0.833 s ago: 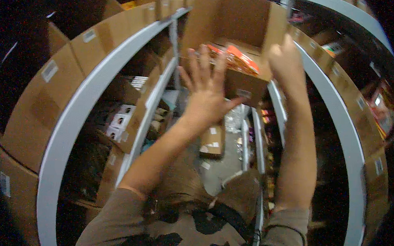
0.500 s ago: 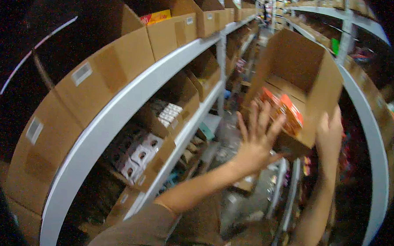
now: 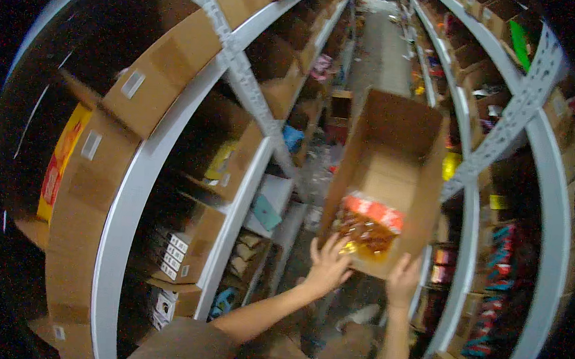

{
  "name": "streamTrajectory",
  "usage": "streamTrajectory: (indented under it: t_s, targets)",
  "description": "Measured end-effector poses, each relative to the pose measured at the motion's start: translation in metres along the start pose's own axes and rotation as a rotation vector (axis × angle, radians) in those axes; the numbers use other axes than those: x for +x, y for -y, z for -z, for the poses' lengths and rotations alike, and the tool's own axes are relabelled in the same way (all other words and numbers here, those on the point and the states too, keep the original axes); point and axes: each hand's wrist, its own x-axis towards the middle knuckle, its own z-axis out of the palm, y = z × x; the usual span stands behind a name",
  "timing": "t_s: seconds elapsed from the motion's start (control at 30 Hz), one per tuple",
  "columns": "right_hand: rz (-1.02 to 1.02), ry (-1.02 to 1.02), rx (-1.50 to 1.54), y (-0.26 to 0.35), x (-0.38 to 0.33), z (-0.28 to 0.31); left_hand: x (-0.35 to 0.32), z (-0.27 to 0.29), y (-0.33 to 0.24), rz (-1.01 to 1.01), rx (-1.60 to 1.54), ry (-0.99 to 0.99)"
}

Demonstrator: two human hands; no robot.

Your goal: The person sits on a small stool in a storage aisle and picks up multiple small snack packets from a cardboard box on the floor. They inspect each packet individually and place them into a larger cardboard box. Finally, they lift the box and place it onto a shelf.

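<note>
Head view now shows more of the carton (image 3: 388, 171)'s floor, so the orange-banded packet (image 3: 370, 225) at its near end appears plainer. The left hand (image 3: 328, 269) spreads open at the near-left edge; the right hand (image 3: 402, 282) meets the near-right corner, its closure unclear.

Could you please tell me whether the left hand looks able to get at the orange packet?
Probably yes: the left hand is at the near edge of the open cardboard box, and nothing seems to block the orange packet inside.
</note>
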Motion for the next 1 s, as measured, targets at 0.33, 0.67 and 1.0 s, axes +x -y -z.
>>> streamTrajectory:
  t_s: [0.33,0.67,1.0]
  targets:
    - [-0.159,0.27,-0.167,0.056,-0.001,0.084,-0.035,0.118,-0.041,-0.118,-0.086,0.191]
    - [-0.09,0.053,0.094,0.071,0.069,0.109,0.051,0.158,-0.028,-0.248,-0.149,0.19]
    - [-0.155,0.155,0.135,0.11,0.158,0.106,0.098,0.178,-0.027,-0.22,-0.192,0.056]
